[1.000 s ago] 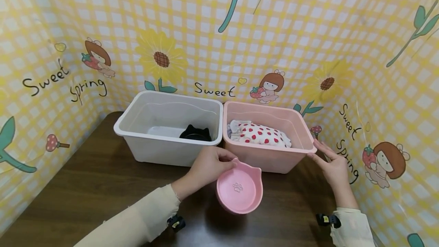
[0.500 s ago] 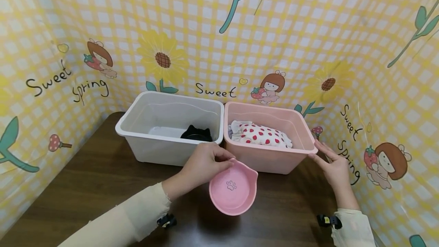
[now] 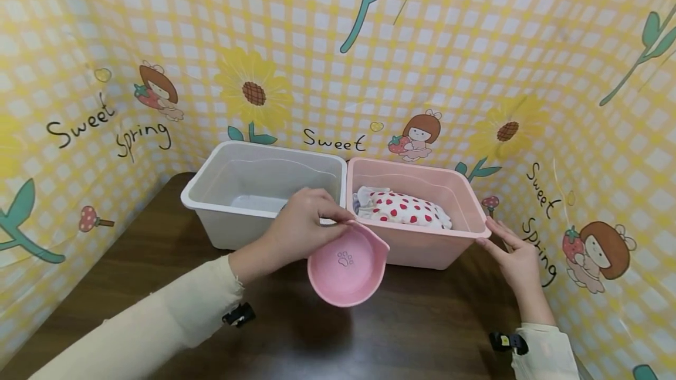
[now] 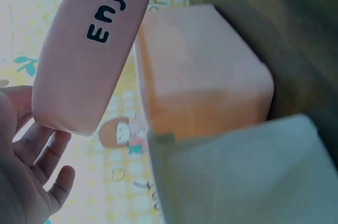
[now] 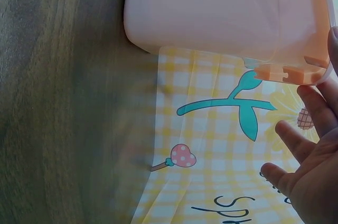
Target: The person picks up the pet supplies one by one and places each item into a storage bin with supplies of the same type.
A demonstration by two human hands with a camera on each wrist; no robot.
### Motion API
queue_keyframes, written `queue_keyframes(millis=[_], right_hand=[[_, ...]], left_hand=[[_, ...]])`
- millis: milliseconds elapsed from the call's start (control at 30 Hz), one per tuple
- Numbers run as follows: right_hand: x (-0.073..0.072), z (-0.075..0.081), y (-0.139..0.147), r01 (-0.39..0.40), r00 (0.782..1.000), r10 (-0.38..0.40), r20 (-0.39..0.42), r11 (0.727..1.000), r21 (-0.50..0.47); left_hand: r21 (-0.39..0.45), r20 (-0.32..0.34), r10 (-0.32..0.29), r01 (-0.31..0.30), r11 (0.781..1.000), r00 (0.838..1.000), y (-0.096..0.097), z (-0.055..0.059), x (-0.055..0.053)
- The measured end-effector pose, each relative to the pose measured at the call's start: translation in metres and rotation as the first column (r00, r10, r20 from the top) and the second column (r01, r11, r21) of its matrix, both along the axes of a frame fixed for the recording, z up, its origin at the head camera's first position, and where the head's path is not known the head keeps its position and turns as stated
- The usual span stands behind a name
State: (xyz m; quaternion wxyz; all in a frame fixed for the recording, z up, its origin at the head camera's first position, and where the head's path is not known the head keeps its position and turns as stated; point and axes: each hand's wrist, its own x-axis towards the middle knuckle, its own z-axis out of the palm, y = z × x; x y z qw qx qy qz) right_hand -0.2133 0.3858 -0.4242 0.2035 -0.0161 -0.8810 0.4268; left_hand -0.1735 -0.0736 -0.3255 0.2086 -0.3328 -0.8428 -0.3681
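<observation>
A pink cat-eared bowl (image 3: 345, 268) with a paw print inside hangs tilted above the table, in front of the bins. My left hand (image 3: 303, 221) pinches its upper rim between thumb and fingers. In the left wrist view the bowl's outer wall (image 4: 95, 49) shows the letters "Enjoy". The left hand hides part of the white bin (image 3: 232, 224) behind it, and the black bowl there is covered. My right hand (image 3: 514, 260) touches the front right corner of the pink bin (image 3: 422, 248), its fingers mostly straight. A white cloth item with red spots (image 3: 404, 209) lies inside the pink bin.
The two bins stand side by side, close against the patterned backdrop (image 3: 296, 28). Brown wooden table (image 3: 412, 321) spreads in front of them. Patterned sheeting also rises at the left and right sides.
My left hand has moved up and left with the pink bowl, towards the bins, and now covers the black bowl. The right hand has stayed at the pink bin's corner.
</observation>
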Motion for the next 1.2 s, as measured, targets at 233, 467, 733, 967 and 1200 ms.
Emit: queue_keyframes(millis=[233,467,733,967,1200], right_hand=[[0.003,0.002,0.003,0.007,0.999,-0.008,0.032,1.0,0.007],[0.003,0.001,0.003,0.014,0.999,-0.015,0.033,1.0,0.023],[0.003,0.003,0.002,0.013,0.999,-0.013,0.05,1.0,0.0],[0.002,0.004,0.001,0.014,0.998,-0.014,0.056,1.0,0.004],[0.003,0.005,-0.001,0.012,0.998,-0.012,0.057,1.0,-0.001]], left_hand=[[-0.018,-0.094,-0.013,0.012,1.0,0.995,-0.02,0.02,-0.017],[-0.054,-0.193,0.03,-0.041,0.998,0.981,-0.044,0.04,-0.039],[-0.071,-0.232,0.08,-0.099,0.993,0.969,-0.067,0.058,-0.062],[-0.111,-0.228,0.133,-0.161,0.981,0.965,-0.086,0.066,-0.082],[-0.12,-0.23,0.213,-0.245,0.962,0.95,-0.105,0.067,-0.104]])
